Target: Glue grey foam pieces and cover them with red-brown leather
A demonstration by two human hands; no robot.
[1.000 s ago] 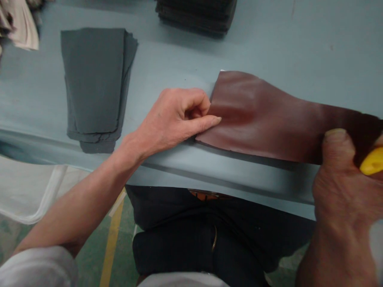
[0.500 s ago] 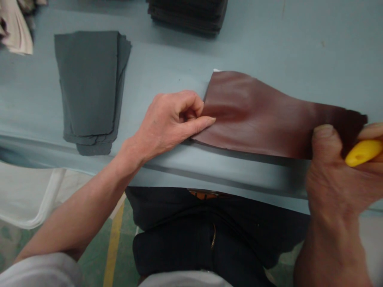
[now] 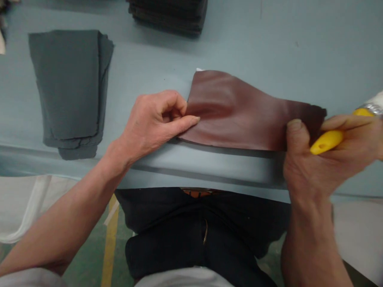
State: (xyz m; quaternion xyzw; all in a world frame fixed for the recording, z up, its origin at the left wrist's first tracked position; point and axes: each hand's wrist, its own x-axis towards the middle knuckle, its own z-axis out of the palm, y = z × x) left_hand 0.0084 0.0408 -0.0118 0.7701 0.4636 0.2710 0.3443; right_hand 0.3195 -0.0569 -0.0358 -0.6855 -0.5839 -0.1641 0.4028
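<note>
A reddish-brown leather piece [image 3: 239,115] stretches between my two hands just above the front edge of the table. My left hand [image 3: 161,115] pinches its left end between thumb and curled fingers. At the darker right end, the thumb of my right hand [image 3: 323,159] presses on the leather. That same hand also keeps hold of a brush with a yellow handle [image 3: 327,141], whose pale bristles [image 3: 378,101] point off to the right. The fingers beneath the leather are hidden. A small white bit shows at the leather's upper left corner.
A stack of dark grey-green pieces [image 3: 67,87] lies on the blue-covered table [image 3: 251,48] at the left. Farther back stands a thick dark stack [image 3: 169,16]. A white tray or bin [image 3: 18,207] sits below the table edge at the lower left.
The view has shifted, so the stacks and leather appear farther left. The brush's bristle end now shows. Both hands keep their grip on the leather.
</note>
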